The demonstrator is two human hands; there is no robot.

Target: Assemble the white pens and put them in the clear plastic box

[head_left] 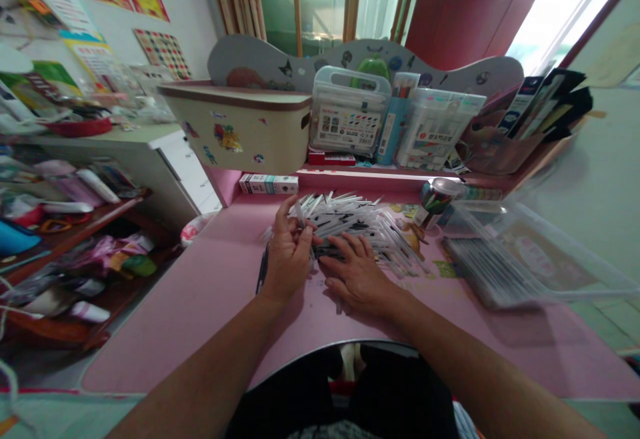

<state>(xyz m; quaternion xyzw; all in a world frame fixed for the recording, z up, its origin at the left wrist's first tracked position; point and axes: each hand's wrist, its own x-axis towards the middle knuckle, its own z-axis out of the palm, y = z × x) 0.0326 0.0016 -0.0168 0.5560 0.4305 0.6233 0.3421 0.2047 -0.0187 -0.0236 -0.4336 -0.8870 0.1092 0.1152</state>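
Observation:
A heap of clear and white pen barrels [345,216], with black pieces among them, lies on the pink desk. My left hand [287,252] is at the left side of the heap, its fingers closed around a pale, translucent pen barrel [300,214] that stands nearly upright. Beside that hand, a few dark pens [262,269] lie on the desktop. My right hand [357,276] rests palm down at the heap's near edge, fingers stretched out and touching the loose barrels. Anything beneath its fingers is hidden.
A clear plastic box [545,252] sits on the right, with a bundle of grey sticks [480,272] beside it. A can [443,196] stands behind the heap. On the shelf above are a cream bin [245,132] and marker cases [350,116]. The pink desk [190,332] curves inward before me.

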